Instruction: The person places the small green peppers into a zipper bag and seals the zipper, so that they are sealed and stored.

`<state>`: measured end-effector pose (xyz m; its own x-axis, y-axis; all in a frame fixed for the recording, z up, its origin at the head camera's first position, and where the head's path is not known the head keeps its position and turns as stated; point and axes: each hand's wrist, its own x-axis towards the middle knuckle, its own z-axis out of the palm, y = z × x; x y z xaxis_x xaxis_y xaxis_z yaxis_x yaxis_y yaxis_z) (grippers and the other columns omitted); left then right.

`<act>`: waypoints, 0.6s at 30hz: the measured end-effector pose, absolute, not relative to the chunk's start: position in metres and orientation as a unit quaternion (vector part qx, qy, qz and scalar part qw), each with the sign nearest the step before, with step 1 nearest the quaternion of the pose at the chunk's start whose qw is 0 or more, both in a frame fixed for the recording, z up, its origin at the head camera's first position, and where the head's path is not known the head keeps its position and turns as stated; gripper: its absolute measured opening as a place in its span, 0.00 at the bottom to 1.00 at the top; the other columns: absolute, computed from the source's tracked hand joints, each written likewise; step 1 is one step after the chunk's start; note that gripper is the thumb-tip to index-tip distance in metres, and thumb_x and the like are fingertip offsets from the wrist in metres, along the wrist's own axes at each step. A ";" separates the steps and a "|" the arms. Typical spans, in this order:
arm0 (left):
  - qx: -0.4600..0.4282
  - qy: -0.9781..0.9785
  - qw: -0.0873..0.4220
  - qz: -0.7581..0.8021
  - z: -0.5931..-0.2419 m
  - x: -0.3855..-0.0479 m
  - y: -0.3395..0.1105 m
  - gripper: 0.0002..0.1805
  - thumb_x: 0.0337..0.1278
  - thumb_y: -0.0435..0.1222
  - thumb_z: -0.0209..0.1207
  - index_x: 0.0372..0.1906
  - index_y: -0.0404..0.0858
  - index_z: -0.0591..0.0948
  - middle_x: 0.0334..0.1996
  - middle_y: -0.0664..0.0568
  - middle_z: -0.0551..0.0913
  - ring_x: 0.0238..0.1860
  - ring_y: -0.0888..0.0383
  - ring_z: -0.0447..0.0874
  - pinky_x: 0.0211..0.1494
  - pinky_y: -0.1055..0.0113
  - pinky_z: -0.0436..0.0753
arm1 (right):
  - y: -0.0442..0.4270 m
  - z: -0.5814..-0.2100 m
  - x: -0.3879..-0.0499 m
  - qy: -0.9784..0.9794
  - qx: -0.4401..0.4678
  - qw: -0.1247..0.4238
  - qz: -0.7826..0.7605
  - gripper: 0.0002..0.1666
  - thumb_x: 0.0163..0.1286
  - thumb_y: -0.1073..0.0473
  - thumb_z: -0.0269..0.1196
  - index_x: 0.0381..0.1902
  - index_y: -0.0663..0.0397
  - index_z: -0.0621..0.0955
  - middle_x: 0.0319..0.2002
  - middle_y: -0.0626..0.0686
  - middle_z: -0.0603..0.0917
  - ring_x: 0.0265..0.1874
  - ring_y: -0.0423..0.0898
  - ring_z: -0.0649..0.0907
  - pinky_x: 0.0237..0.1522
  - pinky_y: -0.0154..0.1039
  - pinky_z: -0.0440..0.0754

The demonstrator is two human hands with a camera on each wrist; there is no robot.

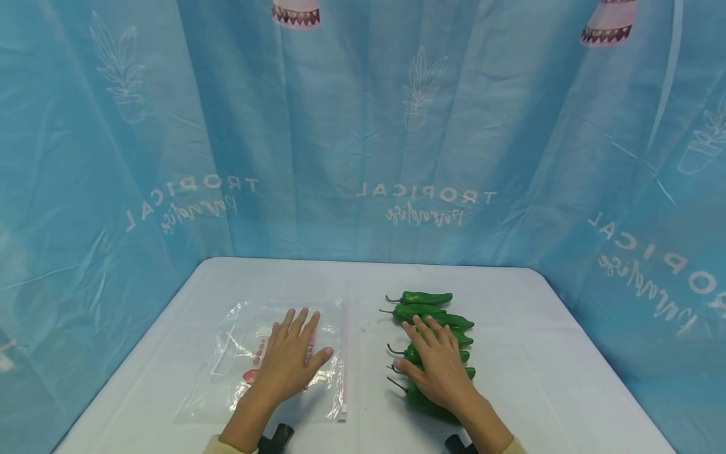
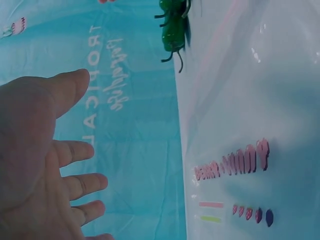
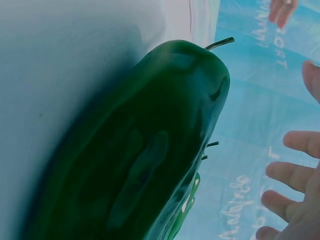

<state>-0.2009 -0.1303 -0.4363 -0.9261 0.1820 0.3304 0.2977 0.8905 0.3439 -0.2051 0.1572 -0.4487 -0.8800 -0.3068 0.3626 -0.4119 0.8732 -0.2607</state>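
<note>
A: Near end, what's there?
B: Right hand (image 1: 439, 369) hovers over the green peppers (image 1: 416, 312), fingers straight, slightly spread, nothing gripped. Left hand (image 1: 290, 360) same, over the plastic bag (image 1: 246, 353), thumb out.
A: Peppers?
B: Glossy, deep green, tapered, thin dark stems toward the left edge. Row running from near edge toward far edge, right of the table's (image 1: 567, 378) middle. Nearest one is plump; farther ones partly overlap.
A: Bag?
B: Flat, clear, wrinkled, shiny. Between the peppers and the left edge. Pink strip along the side facing the peppers; red-pink print, partly under the hand.
A: Beyond the far edge?
B: Blue curtain (image 1: 454, 139), white mirrored lettering.
</note>
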 end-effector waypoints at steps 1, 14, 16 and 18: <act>-0.126 -0.961 0.146 -0.200 -0.437 -0.202 -0.130 0.38 0.59 0.54 0.55 0.70 0.40 0.62 0.71 0.39 0.59 0.74 0.38 0.48 0.71 0.36 0.50 | 0.157 -0.449 -0.206 -0.954 0.191 0.157 0.168 0.43 0.61 0.33 0.58 0.70 0.41 0.63 0.72 0.53 0.61 0.72 0.58 0.58 0.68 0.66 0.51; -0.131 -0.959 0.136 -0.211 -0.441 -0.212 -0.126 0.37 0.58 0.53 0.56 0.69 0.39 0.64 0.69 0.39 0.63 0.72 0.38 0.53 0.71 0.38 0.54 | 0.154 -0.456 -0.219 -0.945 0.221 0.162 0.178 0.41 0.63 0.33 0.56 0.69 0.43 0.65 0.71 0.53 0.64 0.71 0.58 0.60 0.66 0.67 0.56; -0.128 -0.960 0.131 -0.209 -0.441 -0.214 -0.125 0.37 0.58 0.53 0.56 0.69 0.39 0.64 0.69 0.39 0.64 0.72 0.38 0.54 0.71 0.39 0.55 | 0.152 -0.457 -0.221 -0.945 0.224 0.157 0.182 0.41 0.63 0.33 0.56 0.69 0.43 0.65 0.70 0.53 0.64 0.71 0.58 0.60 0.66 0.67 0.56; -0.124 -0.962 0.125 -0.210 -0.441 -0.217 -0.123 0.37 0.58 0.53 0.57 0.69 0.40 0.64 0.69 0.40 0.63 0.72 0.39 0.54 0.72 0.40 0.55 | 0.150 -0.459 -0.223 -0.944 0.228 0.152 0.184 0.41 0.63 0.34 0.56 0.69 0.44 0.65 0.70 0.53 0.65 0.71 0.59 0.61 0.66 0.67 0.56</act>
